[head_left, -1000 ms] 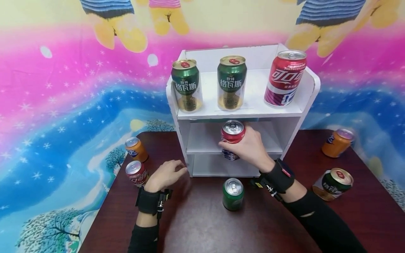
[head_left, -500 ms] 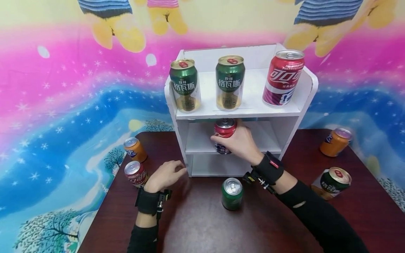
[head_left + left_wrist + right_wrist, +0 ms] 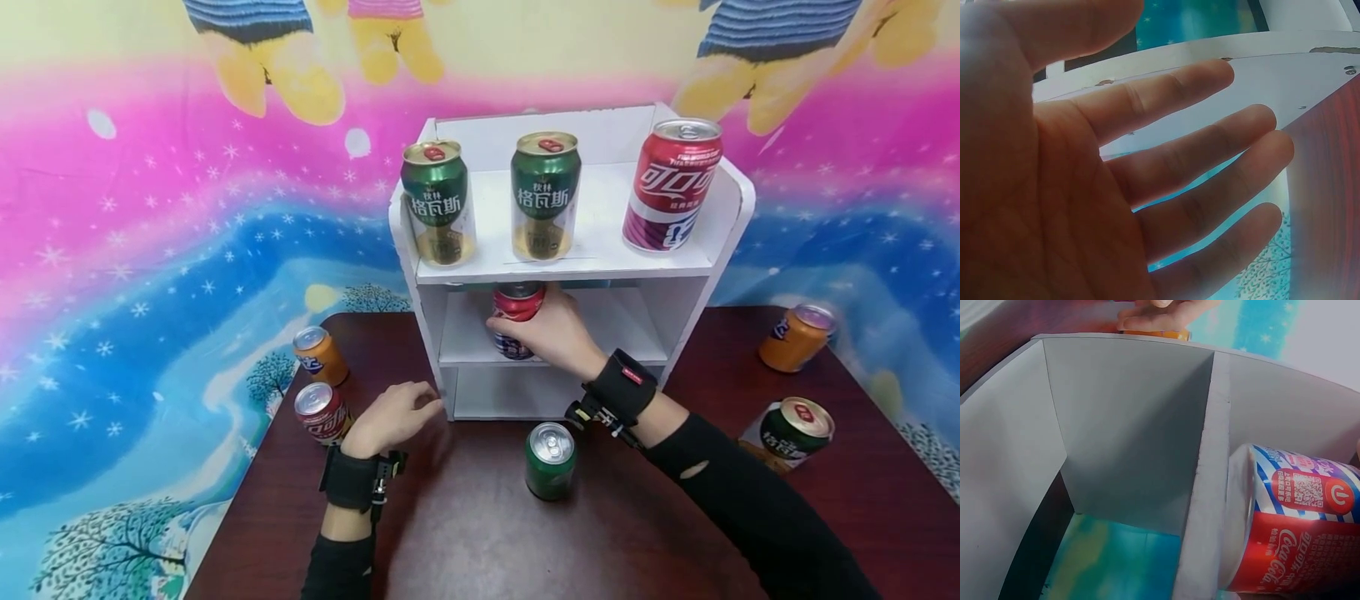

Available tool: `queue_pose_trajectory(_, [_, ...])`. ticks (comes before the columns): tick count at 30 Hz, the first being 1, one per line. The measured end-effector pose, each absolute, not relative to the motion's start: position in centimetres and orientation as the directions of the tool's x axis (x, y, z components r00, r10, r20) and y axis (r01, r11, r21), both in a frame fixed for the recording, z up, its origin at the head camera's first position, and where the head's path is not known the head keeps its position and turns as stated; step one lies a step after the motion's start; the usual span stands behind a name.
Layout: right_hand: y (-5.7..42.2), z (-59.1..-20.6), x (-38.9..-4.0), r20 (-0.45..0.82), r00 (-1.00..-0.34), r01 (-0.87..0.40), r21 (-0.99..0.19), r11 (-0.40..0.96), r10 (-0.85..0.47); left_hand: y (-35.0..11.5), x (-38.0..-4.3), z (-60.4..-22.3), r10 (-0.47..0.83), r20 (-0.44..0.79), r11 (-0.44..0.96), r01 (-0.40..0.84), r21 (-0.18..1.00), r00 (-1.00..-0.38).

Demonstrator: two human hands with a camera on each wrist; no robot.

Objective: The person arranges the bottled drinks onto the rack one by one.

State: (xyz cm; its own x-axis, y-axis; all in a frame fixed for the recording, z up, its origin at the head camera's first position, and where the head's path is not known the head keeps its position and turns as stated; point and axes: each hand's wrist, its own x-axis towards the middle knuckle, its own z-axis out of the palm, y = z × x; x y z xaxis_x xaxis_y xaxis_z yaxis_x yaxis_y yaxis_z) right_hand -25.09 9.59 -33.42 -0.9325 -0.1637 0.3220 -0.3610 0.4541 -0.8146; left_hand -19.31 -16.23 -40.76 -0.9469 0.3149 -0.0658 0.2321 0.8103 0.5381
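Observation:
My right hand (image 3: 564,335) grips a red Coca-Cola can (image 3: 517,303) upright, fingers around its right side and thumb across the front. The can stands inside the middle level of a white shelf unit (image 3: 570,272), left of centre, its lid partly under the top board. In the right wrist view the can's base (image 3: 1235,519) is right at the shelf board (image 3: 1207,462). My left hand (image 3: 393,417) holds nothing; its fingers are spread in the left wrist view. It is by the unit's lower left corner, beside a red can (image 3: 324,414) on the table.
Two green cans (image 3: 437,192) and a red Coca-Cola can (image 3: 672,187) stand on the top shelf. A green can (image 3: 551,462) is on the table (image 3: 480,542) in front. An orange can (image 3: 321,356) stands left; another orange can (image 3: 797,337) and a green-gold can (image 3: 787,433) stand right.
My right hand has moved the Coca-Cola can leftward and deeper into the middle level. The left hand has stayed in place.

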Motion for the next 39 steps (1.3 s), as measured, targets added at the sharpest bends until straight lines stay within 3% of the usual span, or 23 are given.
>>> queue_pose_trajectory(6, [8.6,-33.3,-25.4,0.361,-0.915,-0.402,-0.793,0.457,-0.179,-16.2,-19.4,-40.9,0.318,-0.073,0.809,0.23,0.541,-0.945])
queue_pose_trajectory(19, [8.3,-32.7,-25.4,0.263,-0.92,-0.374,-0.811,0.45,-0.29,-16.1,-19.4,-40.7,0.316,-0.083,0.81,0.223,0.542,-0.945])
queue_pose_trajectory(24, [7.9,-32.5,-25.6,0.282,-0.904,-0.403,-0.814,0.418,-0.322,-16.2,-19.5,-40.7,0.309,-0.09,0.813,0.214,0.541,-0.947])
queue_pose_trajectory(31, [6.6,-32.6,-25.7,0.365,-0.882,-0.464,-0.783,0.414,-0.298,-16.3,-19.4,-40.8,0.312,-0.084,0.808,0.218,0.547,-0.946])
queue_pose_trajectory(39, [5.4,-32.5,-25.4,0.341,-0.903,-0.427,-0.77,0.474,-0.259,-16.2,-19.4,-40.9,0.318,-0.068,0.801,0.229,0.553,-0.946])
